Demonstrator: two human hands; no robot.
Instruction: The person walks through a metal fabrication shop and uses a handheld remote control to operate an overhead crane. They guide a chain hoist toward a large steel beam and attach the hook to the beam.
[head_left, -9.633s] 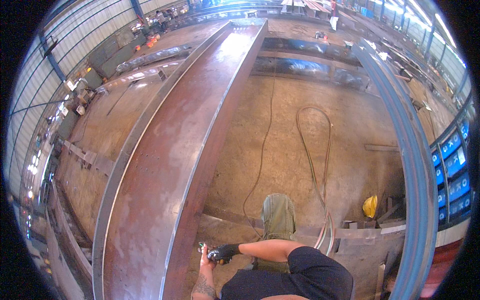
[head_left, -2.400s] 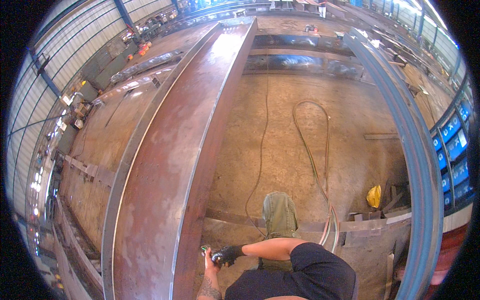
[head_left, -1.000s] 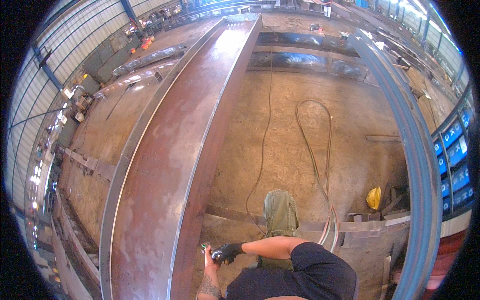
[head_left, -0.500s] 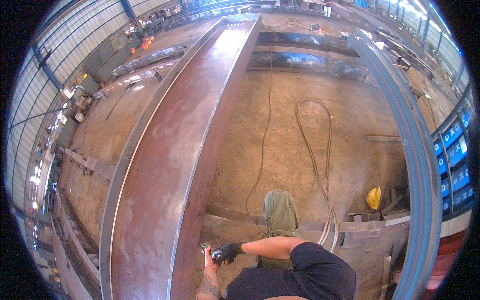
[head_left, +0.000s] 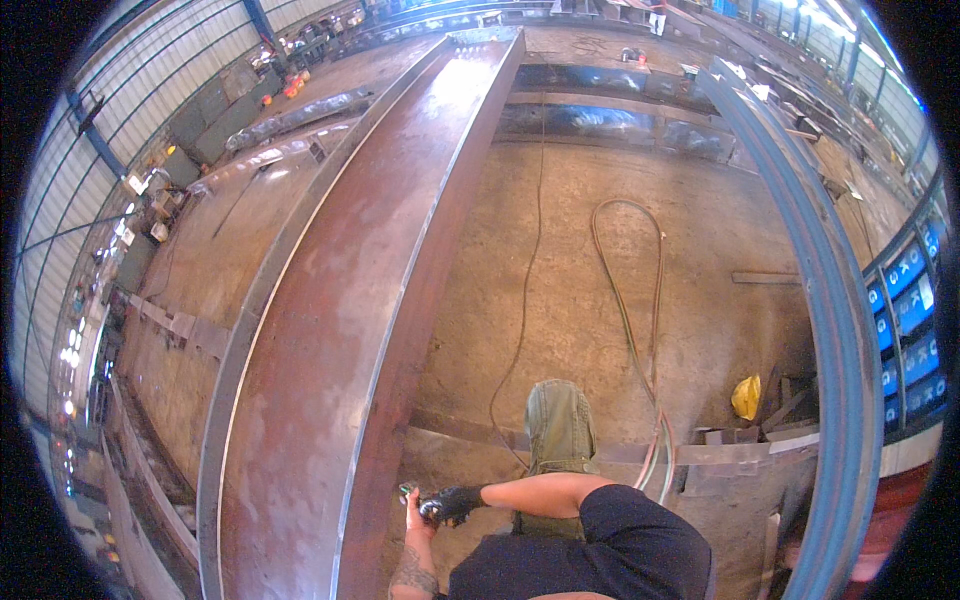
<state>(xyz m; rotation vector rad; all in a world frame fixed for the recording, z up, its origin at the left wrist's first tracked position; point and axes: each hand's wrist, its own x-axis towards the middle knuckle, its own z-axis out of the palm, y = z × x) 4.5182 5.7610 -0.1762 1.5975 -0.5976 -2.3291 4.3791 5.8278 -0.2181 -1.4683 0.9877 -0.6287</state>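
My left hand (head_left: 416, 518), bare, is closed at the right side of a long reddish-brown steel beam (head_left: 330, 290). A small greenish thing (head_left: 405, 492) shows at its fingertips, too small to name. Against it rests my right hand (head_left: 455, 504), in a dark glove, its fingers curled round something dark and shiny that I cannot make out. Both hands are together just in front of my body, close to the beam's side wall. My knee in green trousers (head_left: 560, 425) points forward beyond them.
Looped hoses (head_left: 628, 290) and a thin cable (head_left: 528, 300) lie on the brown floor ahead. On the right stands a long blue-grey steel section (head_left: 815, 240), with a yellow helmet-like object (head_left: 746, 397) and metal offcuts (head_left: 735, 436) beside it. More steel beams (head_left: 590, 115) cross the far side.
My hands have shifted very slightly left and stay together. At the far back, a distant person's figure looks slightly changed in position.
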